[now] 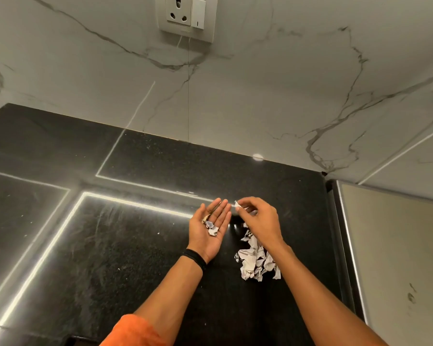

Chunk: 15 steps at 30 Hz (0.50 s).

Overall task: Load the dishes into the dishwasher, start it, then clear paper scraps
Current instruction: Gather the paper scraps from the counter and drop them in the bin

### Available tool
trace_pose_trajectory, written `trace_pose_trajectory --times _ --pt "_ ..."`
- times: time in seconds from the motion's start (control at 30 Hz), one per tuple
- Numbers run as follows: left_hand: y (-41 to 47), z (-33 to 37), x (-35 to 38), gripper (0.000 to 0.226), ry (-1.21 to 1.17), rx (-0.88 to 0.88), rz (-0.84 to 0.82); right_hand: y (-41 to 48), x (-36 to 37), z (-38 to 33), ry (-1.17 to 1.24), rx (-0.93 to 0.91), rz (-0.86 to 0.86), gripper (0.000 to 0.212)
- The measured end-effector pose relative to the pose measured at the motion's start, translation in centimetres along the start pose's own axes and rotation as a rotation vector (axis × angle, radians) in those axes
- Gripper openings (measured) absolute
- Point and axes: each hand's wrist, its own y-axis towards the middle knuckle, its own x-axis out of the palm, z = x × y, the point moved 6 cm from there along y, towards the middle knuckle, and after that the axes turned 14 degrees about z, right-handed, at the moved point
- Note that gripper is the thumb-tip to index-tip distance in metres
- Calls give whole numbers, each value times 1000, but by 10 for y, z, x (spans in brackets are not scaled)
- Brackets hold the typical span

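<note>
A heap of crumpled white paper scraps (256,262), creased and marked with grey print, lay on the polished black speckled stone countertop (110,245), partly under the right forearm. Just beyond the heap, further from the person, the right hand (258,218) hovered back-up, thumb and forefinger pinched on a small white torn paper scrap (237,204), its other fingers loosely curled. To the left of the heap and a little beyond it, the left hand (210,228) was held palm up, fingers (223,208) straight and close together. A few crumpled scraps (212,228) of the same white-and-grey paper sat in the hollow of its palm, cradled and not gripped. The pinched scrap was just beside those outstretched fingers, apart from them. A black band (194,258) circled the left wrist, and an orange sleeve (135,330) showed nearer the person than the heap.

Tiny white specks (158,233) dotted the countertop left of the heap, and bright straight lines of reflected light (135,202) crossed the glossy stone there. Well beyond the heap rose a white marble-look wall with grey veins (235,96). High on it, above and left of the heap, sat a cream socket plate with a rocker switch (186,17). Right of the heap, past the countertop's edge, stood a pale beige flat panel (398,258).
</note>
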Motion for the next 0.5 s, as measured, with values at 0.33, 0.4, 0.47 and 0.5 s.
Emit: trace_pose_trajectory --times 0.33,0.4,0.47,0.5 --pt "-1 -10 9 48 -19 -101 -48 -1 -24 -5 73 72 50 15" --pt "1 -6 6 48 -11 -93 -36 0 -27 14 -89 87 -57 23" --pt "2 -5 4 48 8 -81 -28 -8 -21 22 -247 28 -228 30" --pt "2 -4 3 48 16 -75 -25 -12 -16 22 -304 -24 -286 31"
